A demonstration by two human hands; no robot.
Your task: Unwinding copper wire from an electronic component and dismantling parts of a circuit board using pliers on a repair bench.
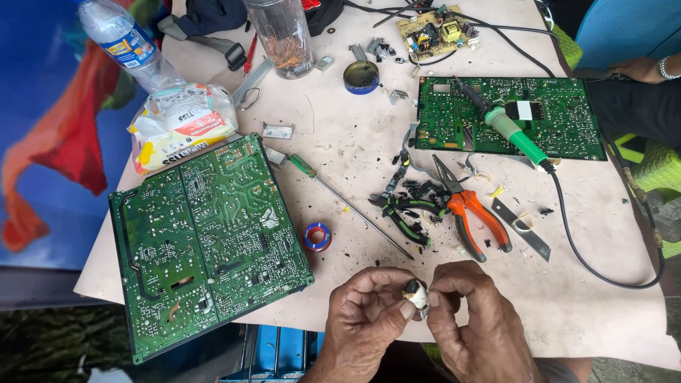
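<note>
Left hand: curled at the near table edge; thumb and forefinger pinch one side of a small white component.
Right hand: fingers bent, tips closed on the other side of the same piece; both hands grasp it together.
Small white component: held between the two hands just off the table's front edge, above the lap; a dark end shows at its top; finer detail is too small to tell.
Doing it well: in my judgement, a piece this small wants one hand as a steady anchor and the other doing the fine turning or pulling; keeping it low over the table means a slip drops it onto the surface, not the ground.
Just beyond the hands: a red and blue solder spool; a long screwdriver with a green handle, lying slantwise; orange-handled pliers beside green-handled cutters among dark scraps.
Left of the hands: a large green circuit board, overhanging the table corner.
Far side: a second green board with a green soldering iron resting across it; its black cord loops back along the right edge.
Far right: another person's hand, apart from the work.
</note>
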